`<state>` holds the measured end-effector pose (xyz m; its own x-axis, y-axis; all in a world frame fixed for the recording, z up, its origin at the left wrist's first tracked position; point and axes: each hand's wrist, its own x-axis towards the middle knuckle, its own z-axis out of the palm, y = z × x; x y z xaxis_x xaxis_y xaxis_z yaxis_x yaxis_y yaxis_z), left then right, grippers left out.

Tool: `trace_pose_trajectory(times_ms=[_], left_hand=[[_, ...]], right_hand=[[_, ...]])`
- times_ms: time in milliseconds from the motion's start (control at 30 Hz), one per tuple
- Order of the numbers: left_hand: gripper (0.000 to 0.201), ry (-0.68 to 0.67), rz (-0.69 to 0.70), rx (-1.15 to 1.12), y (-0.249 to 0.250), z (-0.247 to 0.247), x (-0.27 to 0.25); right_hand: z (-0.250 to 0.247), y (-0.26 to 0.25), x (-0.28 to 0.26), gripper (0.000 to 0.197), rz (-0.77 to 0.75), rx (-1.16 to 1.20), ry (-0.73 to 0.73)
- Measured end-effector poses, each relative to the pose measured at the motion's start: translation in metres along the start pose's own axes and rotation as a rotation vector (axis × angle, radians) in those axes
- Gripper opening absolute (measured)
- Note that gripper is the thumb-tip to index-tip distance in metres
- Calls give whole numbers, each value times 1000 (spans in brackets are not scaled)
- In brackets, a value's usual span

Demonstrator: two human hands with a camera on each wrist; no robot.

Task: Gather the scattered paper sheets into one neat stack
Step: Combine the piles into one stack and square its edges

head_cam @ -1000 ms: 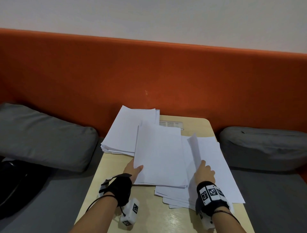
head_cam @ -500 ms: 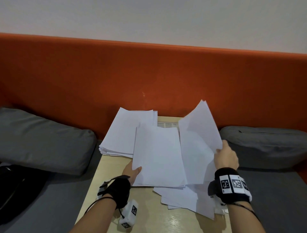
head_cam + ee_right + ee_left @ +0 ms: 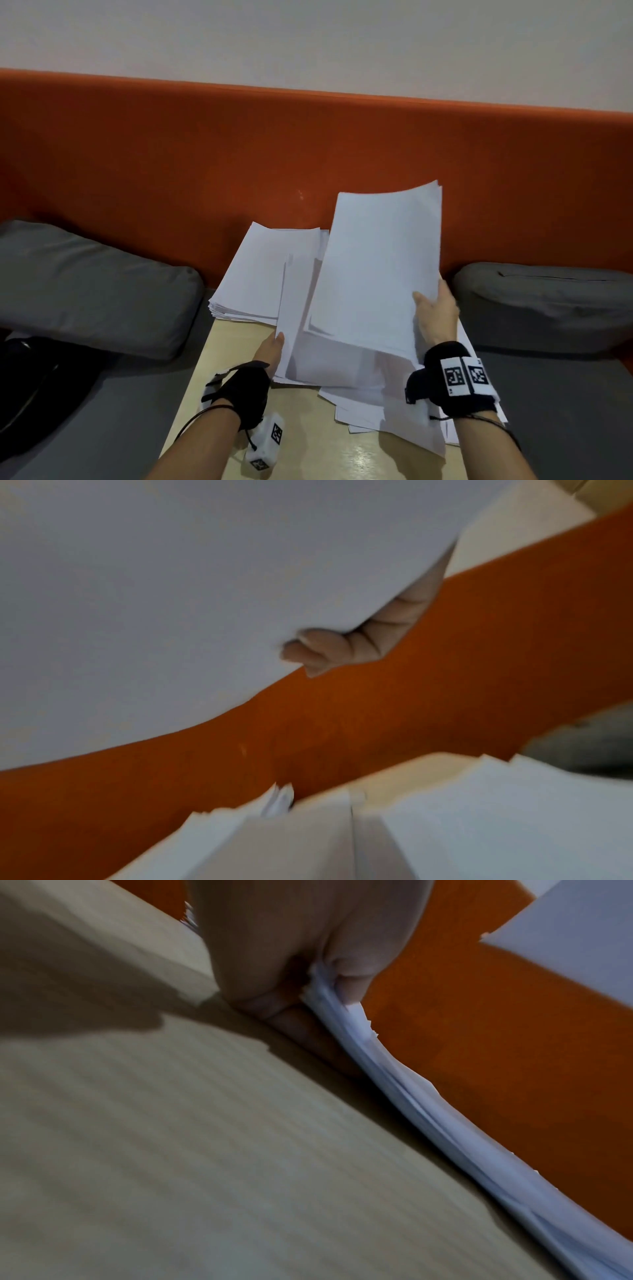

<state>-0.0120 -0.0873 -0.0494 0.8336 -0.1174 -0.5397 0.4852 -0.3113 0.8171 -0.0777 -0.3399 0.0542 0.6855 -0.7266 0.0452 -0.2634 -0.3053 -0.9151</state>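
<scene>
White paper sheets lie scattered over a small wooden table. My right hand pinches a lifted bundle of sheets by its right edge and holds it in the air over the middle pile; its fingers curl under the paper. My left hand pinches the near left edge of the middle pile, thumb on top and fingers beneath the sheets' edge. A thicker stack lies at the back left. More loose sheets fan out at the near right.
An orange padded backrest runs behind the table. Grey cushions sit at the left and right. A dark bag lies at the far left.
My right hand has lifted sheets off the right pile and swung them up and leftward over the middle pile. The left hand has stayed at the pile's near left edge.
</scene>
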Motion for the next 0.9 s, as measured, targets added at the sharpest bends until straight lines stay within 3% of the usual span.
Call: trace_pose_trajectory(times_ms=[67, 133, 200, 300, 400, 567, 667, 767, 900], left_hand=[[63, -10, -75, -76, 7, 0, -6], [73, -44, -92, -152, 14, -1, -8], [79, -78, -66, -142, 15, -1, -6], [52, -62, 63, -6, 11, 3, -2], [47, -1, 176, 61, 5, 7, -5], [45, -1, 254, -73, 12, 3, -20], [45, -43, 298, -109, 22, 5, -29], [44, -58, 410, -111, 40, 7, -37], [36, -19, 598, -110, 72, 7, -46]], right_hand=[[17, 15, -7, 53, 92, -61, -175], [34, 34, -12, 71, 126, -293, -450], [48, 55, -20, 72, 125, -588, -686], [57, 69, -29, 67, 32, -875, -812], [53, 65, -23, 64, 55, -727, -804], [41, 58, -9, 75, 306, -71, -533], [36, 56, -4, 75, 437, 273, -479], [30, 36, -3, 46, 252, 364, -350], [19, 8, -1, 30, 37, 422, -281]])
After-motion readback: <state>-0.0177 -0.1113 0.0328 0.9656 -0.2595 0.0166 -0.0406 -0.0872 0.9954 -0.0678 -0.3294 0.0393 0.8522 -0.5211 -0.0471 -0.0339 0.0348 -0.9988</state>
